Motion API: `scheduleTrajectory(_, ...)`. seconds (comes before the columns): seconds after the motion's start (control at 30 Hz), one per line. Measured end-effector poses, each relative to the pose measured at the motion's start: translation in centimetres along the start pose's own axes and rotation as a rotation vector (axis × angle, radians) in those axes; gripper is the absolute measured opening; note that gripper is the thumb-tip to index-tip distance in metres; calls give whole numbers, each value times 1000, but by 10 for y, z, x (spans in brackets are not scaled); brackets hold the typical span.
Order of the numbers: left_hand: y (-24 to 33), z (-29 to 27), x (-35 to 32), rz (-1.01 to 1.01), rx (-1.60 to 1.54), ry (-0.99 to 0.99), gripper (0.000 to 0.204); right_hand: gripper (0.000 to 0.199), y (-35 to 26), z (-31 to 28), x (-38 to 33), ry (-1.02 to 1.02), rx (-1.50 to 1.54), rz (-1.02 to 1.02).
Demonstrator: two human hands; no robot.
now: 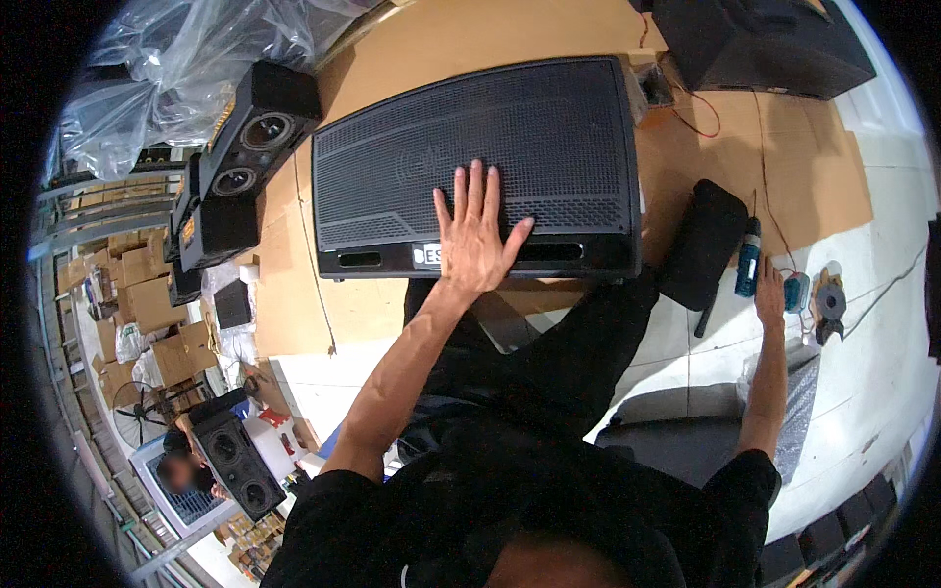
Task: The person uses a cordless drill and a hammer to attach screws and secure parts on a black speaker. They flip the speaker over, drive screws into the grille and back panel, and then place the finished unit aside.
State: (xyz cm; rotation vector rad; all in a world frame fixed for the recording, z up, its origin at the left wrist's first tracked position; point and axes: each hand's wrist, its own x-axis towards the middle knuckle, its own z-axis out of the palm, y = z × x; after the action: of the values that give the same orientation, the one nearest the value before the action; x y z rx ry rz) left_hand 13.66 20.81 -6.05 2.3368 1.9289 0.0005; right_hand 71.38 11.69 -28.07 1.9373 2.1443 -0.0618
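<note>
The left hand (474, 240) covers part of a white label (423, 256) on the front rim of the large black speaker (549, 147). The underside of the speaker is out of sight. The fingertips of the right hand (771, 296) are small and hard to make out beside the cordless driver (749, 263); whether they grip the tool or only lie against it cannot be determined. At the lower left, a second person is largely hidden by a black speaker box (236, 461).

The far edge of the large speaker lies within the cardboard sheet (294, 318); the near edge meets the wearer's dark-trousered legs (529, 363). A strip of cardboard separates its left edge from the upright black speakers (260, 132). To its right, a black padded block (704, 245) stands between the speaker and the driver. White floor (882, 323) extends right of a dark roll (830, 300).

The large speaker lies grille up, directly beneath the left hand, which is laid flat with fingers spread, grasping nothing. The speaker is well apart from the right hand, to that hand's left.
</note>
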Motion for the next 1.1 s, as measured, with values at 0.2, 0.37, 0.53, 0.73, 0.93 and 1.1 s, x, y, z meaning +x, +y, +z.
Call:
scheduleTrajectory(0.2,-1,-1,-1,5,2,16,82,69,-6,11,2,-22,-149,6)
scheduleTrajectory(0.37,5,-6,6,30,-7,36,80,62,-27,13,-10,80,-27,191)
scheduleTrajectory(0.53,6,4,9,48,1,122,79,44,-88,17,-29,473,90,349)
scheduleTrajectory(0.73,-9,-6,-13,132,-244,440,36,36,-169,46,-60,110,543,468)
scheduleTrajectory(0.93,-15,-9,-85,375,-540,561,27,33,-103,130,-66,-133,365,517)
scheduleTrajectory(1.1,-95,19,-219,16,-434,476,29,29,-32,62,-52,168,458,280)
